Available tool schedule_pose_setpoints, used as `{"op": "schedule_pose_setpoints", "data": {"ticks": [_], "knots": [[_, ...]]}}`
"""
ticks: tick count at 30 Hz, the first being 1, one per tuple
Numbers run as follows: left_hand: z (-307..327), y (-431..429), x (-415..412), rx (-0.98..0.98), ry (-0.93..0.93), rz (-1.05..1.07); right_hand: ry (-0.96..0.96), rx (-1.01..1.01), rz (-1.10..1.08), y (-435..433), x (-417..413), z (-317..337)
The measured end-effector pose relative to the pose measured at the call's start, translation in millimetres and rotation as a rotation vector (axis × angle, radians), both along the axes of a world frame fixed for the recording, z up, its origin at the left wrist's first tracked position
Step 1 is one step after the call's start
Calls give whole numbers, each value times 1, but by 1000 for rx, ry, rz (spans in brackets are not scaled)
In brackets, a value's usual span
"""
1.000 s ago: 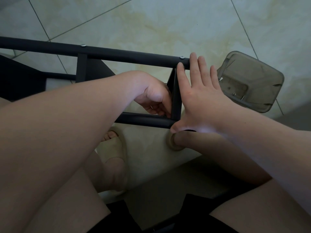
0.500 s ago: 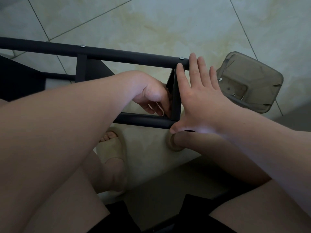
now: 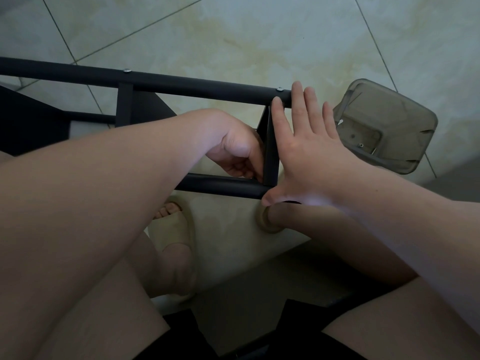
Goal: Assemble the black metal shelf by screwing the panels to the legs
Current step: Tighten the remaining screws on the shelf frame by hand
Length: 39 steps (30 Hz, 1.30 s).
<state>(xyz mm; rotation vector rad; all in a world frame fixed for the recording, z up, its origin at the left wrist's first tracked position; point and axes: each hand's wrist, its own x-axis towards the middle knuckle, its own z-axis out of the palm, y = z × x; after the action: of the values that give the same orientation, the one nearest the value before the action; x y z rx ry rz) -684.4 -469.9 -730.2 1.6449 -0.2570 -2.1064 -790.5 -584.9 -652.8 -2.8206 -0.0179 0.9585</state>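
The black metal shelf lies on its side on the tiled floor. Its far leg [image 3: 197, 85] and near leg [image 3: 220, 185] run left to right, joined by the end panel [image 3: 271, 152] and a second panel [image 3: 124, 105]. Silver screw heads [image 3: 279, 88] sit on the far leg. My right hand [image 3: 311, 154] presses flat on the end panel's outer face, fingers straight, thumb on the near leg's end. My left hand [image 3: 236, 149] is curled inside the frame at the joint of end panel and near leg, pinching a small tool that the fingers mostly hide.
A grey translucent plastic tray [image 3: 405, 118] with a loose screw [image 3: 360, 145] lies on the floor right of the shelf. My foot in a beige slipper [image 3: 176, 229] is under the frame. A dark panel [image 3: 31, 120] is at the left edge.
My left hand has turned at the wrist at the joint, and the thin metal piece seen between its fingers half a second ago is now hidden. My right hand stays pressed flat.
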Motion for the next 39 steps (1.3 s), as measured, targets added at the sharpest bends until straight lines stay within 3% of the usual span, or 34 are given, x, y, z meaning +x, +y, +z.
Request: {"op": "schedule_pose_setpoints", "data": {"ticks": [39], "knots": [[-5,4,1,33,6,9,5,7,-4,-1,1,-1]]}}
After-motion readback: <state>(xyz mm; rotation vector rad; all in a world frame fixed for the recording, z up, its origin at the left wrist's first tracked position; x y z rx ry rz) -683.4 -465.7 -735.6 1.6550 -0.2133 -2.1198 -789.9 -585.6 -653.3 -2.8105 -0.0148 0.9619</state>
